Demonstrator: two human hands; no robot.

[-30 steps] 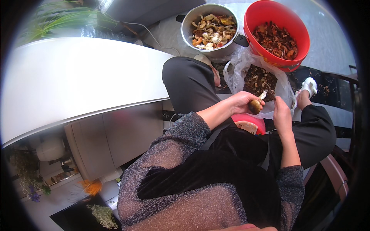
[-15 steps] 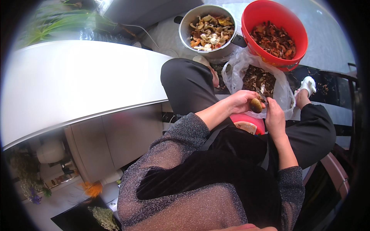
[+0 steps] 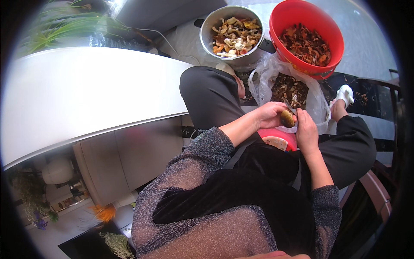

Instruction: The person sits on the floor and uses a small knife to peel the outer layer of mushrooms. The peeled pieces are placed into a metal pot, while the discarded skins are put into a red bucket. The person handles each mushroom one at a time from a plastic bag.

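Observation:
My left hand (image 3: 271, 115) grips a brown mushroom (image 3: 287, 118) above my lap. My right hand (image 3: 306, 131) is closed around a small knife whose blade (image 3: 289, 105) lies against the mushroom's top. Just beyond the hands a clear plastic bag (image 3: 264, 82) lies open on the floor with dark scraps (image 3: 290, 90) in it. A small red bowl (image 3: 276, 137) sits on my lap under the hands, mostly hidden by my forearms.
A metal pot (image 3: 210, 33) with cut mushroom pieces and a red basin (image 3: 286, 16) with dark brown mushrooms stand on the floor ahead. A white countertop (image 3: 82, 95) curves along my left. A dark chair frame (image 3: 390, 88) is at right. My white-socked foot (image 3: 344, 95) rests by the bag.
My right hand has moved in closer to the left, bringing the knife onto the mushroom. The mushroom has turned a little in my left hand.

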